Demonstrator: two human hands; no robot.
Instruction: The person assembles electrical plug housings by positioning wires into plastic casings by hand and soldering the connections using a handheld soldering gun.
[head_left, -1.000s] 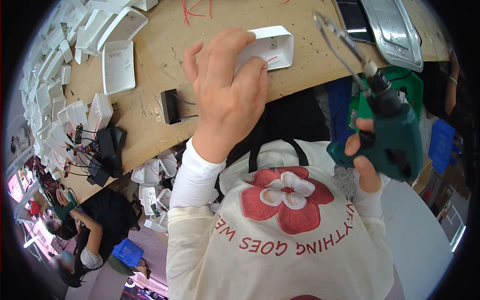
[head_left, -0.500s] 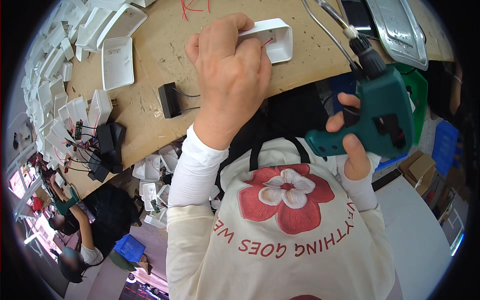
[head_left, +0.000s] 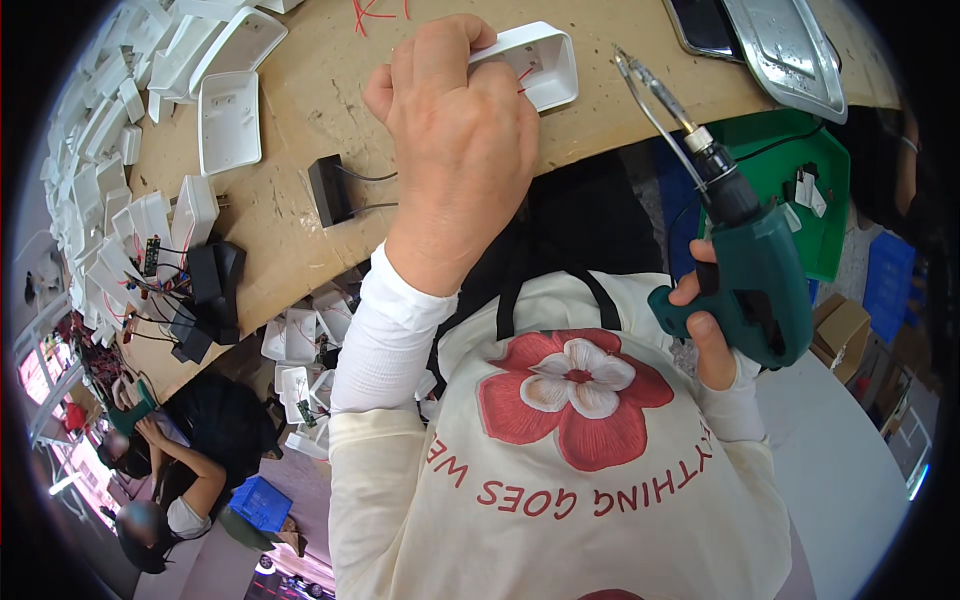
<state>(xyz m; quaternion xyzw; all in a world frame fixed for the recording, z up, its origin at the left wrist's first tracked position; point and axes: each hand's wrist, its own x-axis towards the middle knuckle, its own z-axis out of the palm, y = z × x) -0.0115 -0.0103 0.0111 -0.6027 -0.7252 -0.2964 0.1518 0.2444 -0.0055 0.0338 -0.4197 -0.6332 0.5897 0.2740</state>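
My left hand is closed on a white plastic housing at the table's near edge, its fingers reaching over the wall and hiding part of the inside. A thin red wire shows inside the housing. To the right, my right hand grips a dark green soldering gun by its handle, a finger at the trigger. The gun's metal tip and thin feed tube point up and away, apart from the housing. Left of my left hand lies a black block with two dark leads running behind the hand.
White housings are heaped at the far left, with black blocks and wired circuit boards nearer. A metal tray and a dark phone-like slab lie far right, above a green bin. Another person works at lower left.
The soldering gun has moved down and right, its tip swinging away from the table's far side. My left hand keeps the housing, with the view shifted slightly.
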